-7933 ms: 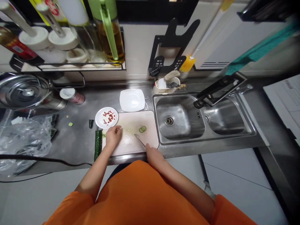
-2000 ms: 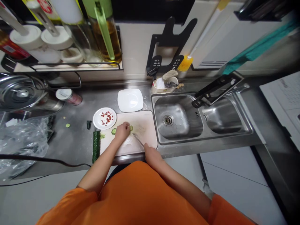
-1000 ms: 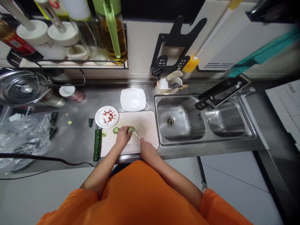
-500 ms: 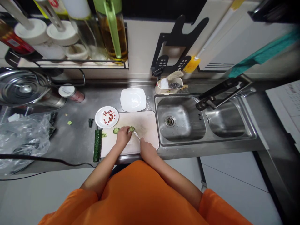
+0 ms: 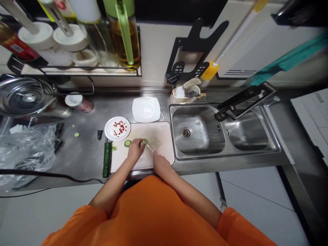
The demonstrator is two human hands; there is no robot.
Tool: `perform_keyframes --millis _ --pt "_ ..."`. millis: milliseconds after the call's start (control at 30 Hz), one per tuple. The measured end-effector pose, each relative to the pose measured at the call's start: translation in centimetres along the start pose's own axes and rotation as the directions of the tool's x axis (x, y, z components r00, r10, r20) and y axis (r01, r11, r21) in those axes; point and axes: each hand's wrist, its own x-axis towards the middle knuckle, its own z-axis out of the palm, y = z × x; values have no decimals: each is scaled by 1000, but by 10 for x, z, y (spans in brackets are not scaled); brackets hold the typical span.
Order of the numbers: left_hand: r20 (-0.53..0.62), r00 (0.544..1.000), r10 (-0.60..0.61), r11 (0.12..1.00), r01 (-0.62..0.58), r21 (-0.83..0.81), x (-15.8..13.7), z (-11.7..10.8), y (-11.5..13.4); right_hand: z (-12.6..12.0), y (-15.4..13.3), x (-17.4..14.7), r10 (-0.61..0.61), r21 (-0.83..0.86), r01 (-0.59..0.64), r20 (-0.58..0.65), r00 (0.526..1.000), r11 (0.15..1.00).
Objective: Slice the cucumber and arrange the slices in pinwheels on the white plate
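Observation:
Over the white cutting board [image 5: 164, 150], my left hand [image 5: 135, 149] pinches a small round cucumber slice [image 5: 145, 141] at its fingertips. My right hand [image 5: 162, 162] is closed around the handle of a knife [image 5: 149, 147], whose tip meets the slice. Just left of my left hand, more cucumber slices [image 5: 127, 143] lie on the board, with thin green peelings [image 5: 114, 148] beside them. A length of dark green cucumber [image 5: 107, 160] rests along the board's left edge. At the board's upper left corner is a round white plate [image 5: 117, 128] with small red pieces on it.
A square white plate [image 5: 146, 109] sits behind the board. To the right is a double steel sink [image 5: 198, 131] with a dark faucet [image 5: 230, 109]. On the left are a can [image 5: 79, 101], a lidded pot [image 5: 27, 97], a plastic bag [image 5: 28, 147] and a black cable [image 5: 51, 173].
Both hands, the knife and the slice hold almost the same position. The whole view has shifted very slightly.

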Motion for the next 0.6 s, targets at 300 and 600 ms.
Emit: perform_keyframes --millis 300,600 --pt "-33 999 11 1000 -11 -2 1 1 -1 7 8 -4 -35 -4 35 -31 999 999" --pt "-28 999 -18 1000 17 -22 3 -3 6 9 22 -26 34 -33 -32 70 997 999"
